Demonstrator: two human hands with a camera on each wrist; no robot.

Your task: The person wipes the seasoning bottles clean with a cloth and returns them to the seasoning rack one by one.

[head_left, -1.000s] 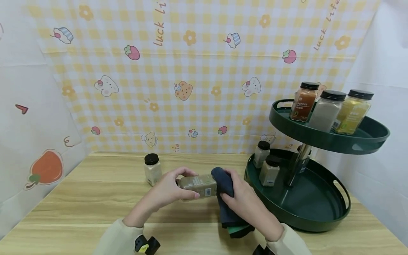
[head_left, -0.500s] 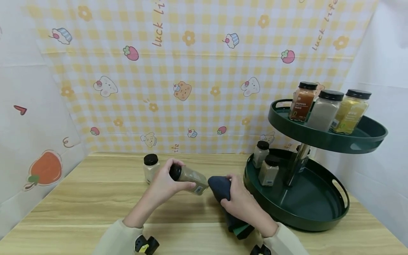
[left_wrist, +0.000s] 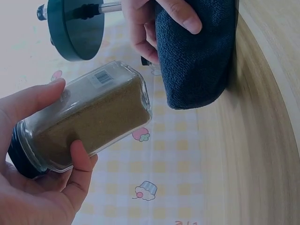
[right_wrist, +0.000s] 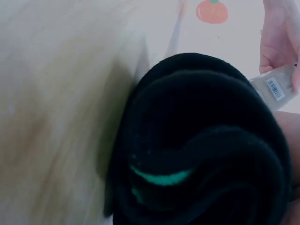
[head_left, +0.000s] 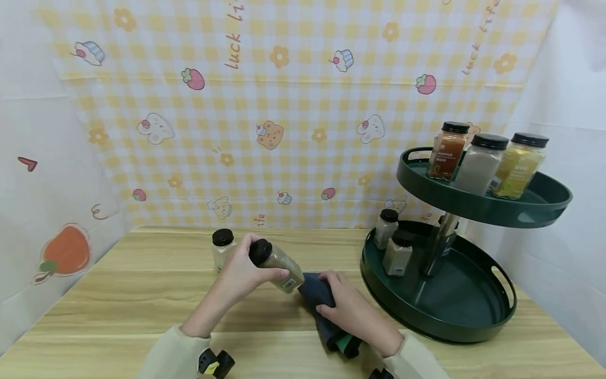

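My left hand [head_left: 241,273] grips a square glass spice jar [head_left: 284,268] near its black lid, thumb on one side and fingers on the other. Brown powder fills much of the jar, which is tilted with its base toward the right; a barcode label shows in the left wrist view [left_wrist: 104,78]. My right hand [head_left: 352,305] holds a folded dark blue cloth [head_left: 317,295] with a green patch at its lower end. In the head view the cloth lies just below and right of the jar's base; the left wrist view shows a gap between them.
A second black-lidded jar [head_left: 221,250] stands behind my left hand. At the right is a two-tier dark green rack [head_left: 454,310]. Its upper tier [head_left: 483,202] bears several jars, among them a red-brown pepper jar [head_left: 447,152]; pale jars [head_left: 397,255] stand on the lower one.
The cloth has come off the jar's base and moved down and left with my right hand. The jar has turned from nearly level to sloping, its lid now higher and more visible.
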